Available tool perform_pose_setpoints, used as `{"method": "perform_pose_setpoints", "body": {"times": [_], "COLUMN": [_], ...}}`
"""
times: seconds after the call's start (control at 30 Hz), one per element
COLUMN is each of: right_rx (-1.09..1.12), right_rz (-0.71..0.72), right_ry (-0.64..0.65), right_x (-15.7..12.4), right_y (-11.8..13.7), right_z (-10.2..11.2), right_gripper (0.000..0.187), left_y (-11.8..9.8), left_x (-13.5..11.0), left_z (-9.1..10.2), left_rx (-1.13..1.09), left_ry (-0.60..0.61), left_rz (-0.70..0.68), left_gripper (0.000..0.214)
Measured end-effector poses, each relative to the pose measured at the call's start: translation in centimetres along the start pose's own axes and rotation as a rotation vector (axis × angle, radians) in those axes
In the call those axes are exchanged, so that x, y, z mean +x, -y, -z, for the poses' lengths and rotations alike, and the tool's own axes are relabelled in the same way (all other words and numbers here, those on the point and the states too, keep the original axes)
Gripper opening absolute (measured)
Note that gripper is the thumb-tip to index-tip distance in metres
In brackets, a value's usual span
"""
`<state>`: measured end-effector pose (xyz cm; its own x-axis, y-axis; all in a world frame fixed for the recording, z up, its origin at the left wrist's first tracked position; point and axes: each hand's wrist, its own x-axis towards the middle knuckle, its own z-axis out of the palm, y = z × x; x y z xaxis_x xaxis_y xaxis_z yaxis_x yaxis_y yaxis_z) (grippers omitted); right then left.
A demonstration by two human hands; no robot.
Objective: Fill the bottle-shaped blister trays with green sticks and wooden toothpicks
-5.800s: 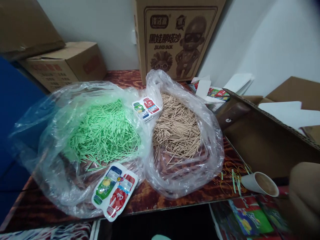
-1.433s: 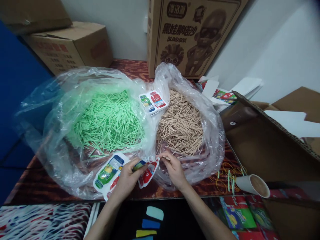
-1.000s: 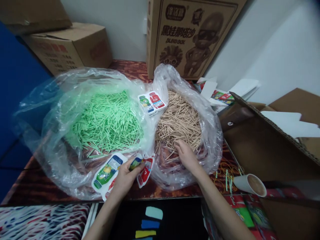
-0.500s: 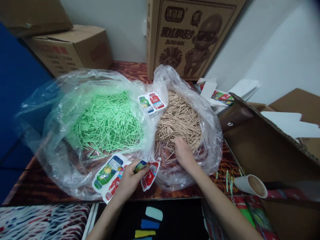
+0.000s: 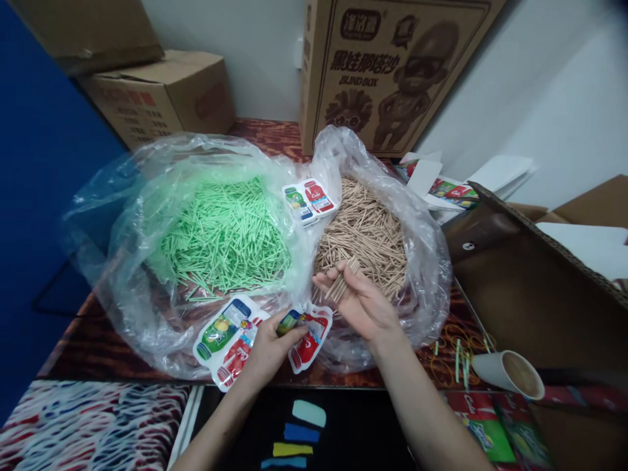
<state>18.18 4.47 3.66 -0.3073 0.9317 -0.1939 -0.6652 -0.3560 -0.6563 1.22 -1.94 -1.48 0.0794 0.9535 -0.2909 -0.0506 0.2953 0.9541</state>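
My left hand [image 5: 275, 343] pinches a small bottle-shaped packet [image 5: 313, 341] with a red cola print and a darker half under the thumb. A larger green and red bottle-shaped packet [image 5: 219, 335] lies partly beneath this hand; whether the fingers also hold it I cannot tell. My right hand [image 5: 367, 306] is turned palm up, its fingers curled around a small bunch of thin brown sticks [image 5: 342, 280]. It hovers at the front of a clear plastic bag [image 5: 432, 261] heaped with brown sticks [image 5: 363, 229]. Left of it, another clear bag [image 5: 115, 288] holds light green sticks [image 5: 230, 235].
A stack of printed packets [image 5: 309, 201] rests between the bags. At right are a paper cup [image 5: 507, 373], rubber bands [image 5: 444, 369] and an open carton [image 5: 510, 288]. Cardboard boxes [image 5: 196, 98] stand behind, including a tall printed one [image 5: 353, 104].
My right hand has lifted from the brown pile and turned palm up, now showing a bunch of sticks. My left hand keeps its grip on the packet. The whole view has shifted slightly.
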Motion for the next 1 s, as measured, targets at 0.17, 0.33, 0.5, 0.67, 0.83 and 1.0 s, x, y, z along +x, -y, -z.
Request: {"method": "perform_pose_setpoints", "body": {"times": [0.17, 0.33, 0.5, 0.67, 0.83, 1.0], "right_rx": [-0.020, -0.098, -0.416, -0.672, -1.008, -0.996], "right_rz": [-0.011, -0.024, -0.021, 0.041, 0.259, 0.193], "right_ry": [0.010, -0.050, -0.076, 0.002, 0.006, 0.109], "right_x": [-0.1, -0.5, -1.7, -2.8, -3.2, -2.9], "right_y": [-1.3, -2.2, -2.2, -1.4, -1.5, -2.1], "right_z": [-0.4, -0.5, -0.8, -0.9, -0.7, -0.7], "right_gripper": [0.012, 0.016, 0.019, 0.028, 0.021, 0.025], "left_y": [0.8, 1.1, 1.1, 0.8, 0.0, 0.4], "left_x": [0.2, 0.3, 0.4, 0.5, 0.3, -0.6], "left_z": [0.1, 0.0, -0.1, 0.1, 0.1, 0.8], "left_rx": [-0.033, -0.035, 0.049, 0.034, -0.023, -0.065], "left_ry": [-0.020, -0.047, -0.110, -0.175, -0.176, -0.196], "left_rz": [0.006, 0.009, -0.057, -0.091, -0.107, -0.056], "left_gripper": [0.022, 0.023, 0.020, 0.020, 0.023, 0.025]}}
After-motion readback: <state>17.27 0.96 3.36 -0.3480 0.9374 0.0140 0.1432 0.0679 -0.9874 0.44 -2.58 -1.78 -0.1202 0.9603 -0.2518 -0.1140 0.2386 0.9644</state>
